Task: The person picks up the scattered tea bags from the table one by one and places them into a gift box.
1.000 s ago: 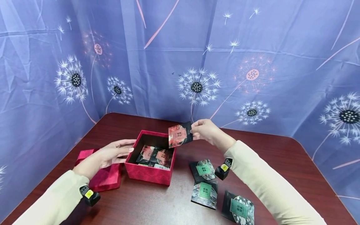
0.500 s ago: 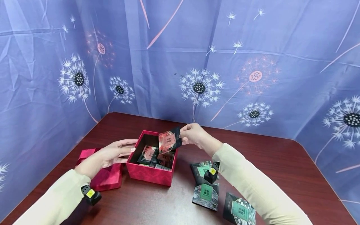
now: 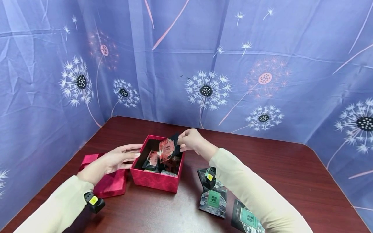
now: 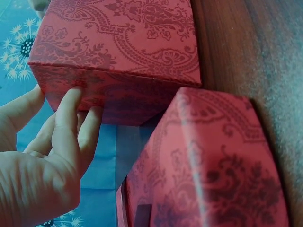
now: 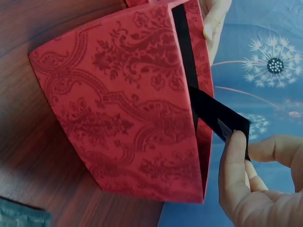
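Note:
A red patterned box (image 3: 155, 181) stands without its lid on the table, with several black packets bearing red labels (image 3: 152, 159) inside. My left hand (image 3: 118, 159) rests its fairly straight fingers against the box's left wall, as the left wrist view (image 4: 57, 142) also shows. Over the box's right side, my right hand (image 3: 192, 141) pinches a black-and-red packet (image 3: 168, 150) by its upper right corner. The packet tilts, its lower end dipping inside the box opening. In the right wrist view, thumb and fingers grip the packet's dark edge (image 5: 220, 113).
The red box lid (image 3: 112, 186) lies left of the box, partly under my left forearm. Several green-labelled packets (image 3: 213, 201) lie on the table (image 3: 186, 213) to the right, partly beneath my right sleeve. A blue dandelion-print curtain (image 3: 175, 81) hangs behind.
My right hand has moved left and slightly down with the packet, from beyond the box's right rim to over and into its opening. My left hand stays at the box wall.

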`<state>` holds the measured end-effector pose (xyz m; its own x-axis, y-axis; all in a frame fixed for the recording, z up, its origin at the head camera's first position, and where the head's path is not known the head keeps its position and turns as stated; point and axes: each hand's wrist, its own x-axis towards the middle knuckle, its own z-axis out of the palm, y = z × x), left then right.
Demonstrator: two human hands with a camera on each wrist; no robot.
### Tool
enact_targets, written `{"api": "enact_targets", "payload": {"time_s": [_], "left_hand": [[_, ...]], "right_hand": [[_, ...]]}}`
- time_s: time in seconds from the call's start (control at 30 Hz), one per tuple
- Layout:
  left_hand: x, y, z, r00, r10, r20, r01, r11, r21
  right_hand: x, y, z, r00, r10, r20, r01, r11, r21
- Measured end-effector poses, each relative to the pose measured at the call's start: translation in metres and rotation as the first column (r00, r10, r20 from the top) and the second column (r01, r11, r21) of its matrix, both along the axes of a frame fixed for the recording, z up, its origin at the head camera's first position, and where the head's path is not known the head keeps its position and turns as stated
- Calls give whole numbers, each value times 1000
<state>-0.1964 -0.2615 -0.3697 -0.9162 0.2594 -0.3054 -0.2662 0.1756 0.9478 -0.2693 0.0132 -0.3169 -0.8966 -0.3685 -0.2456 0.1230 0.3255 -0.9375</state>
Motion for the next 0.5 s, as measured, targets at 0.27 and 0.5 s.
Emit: {"api": "enact_targets", "payload": {"time_s": [0.27, 0.5], "left_hand": [[0, -2, -2, 1000, 3, -4, -3, 1000, 8], [0, -2, -1, 1000, 1, -6, -1, 1000, 10]], "right_hand": [[5, -18, -4, 1000, 13, 15, -13, 1000, 17], [7, -20, -10, 999, 21, 39, -21, 1000, 3]]}}
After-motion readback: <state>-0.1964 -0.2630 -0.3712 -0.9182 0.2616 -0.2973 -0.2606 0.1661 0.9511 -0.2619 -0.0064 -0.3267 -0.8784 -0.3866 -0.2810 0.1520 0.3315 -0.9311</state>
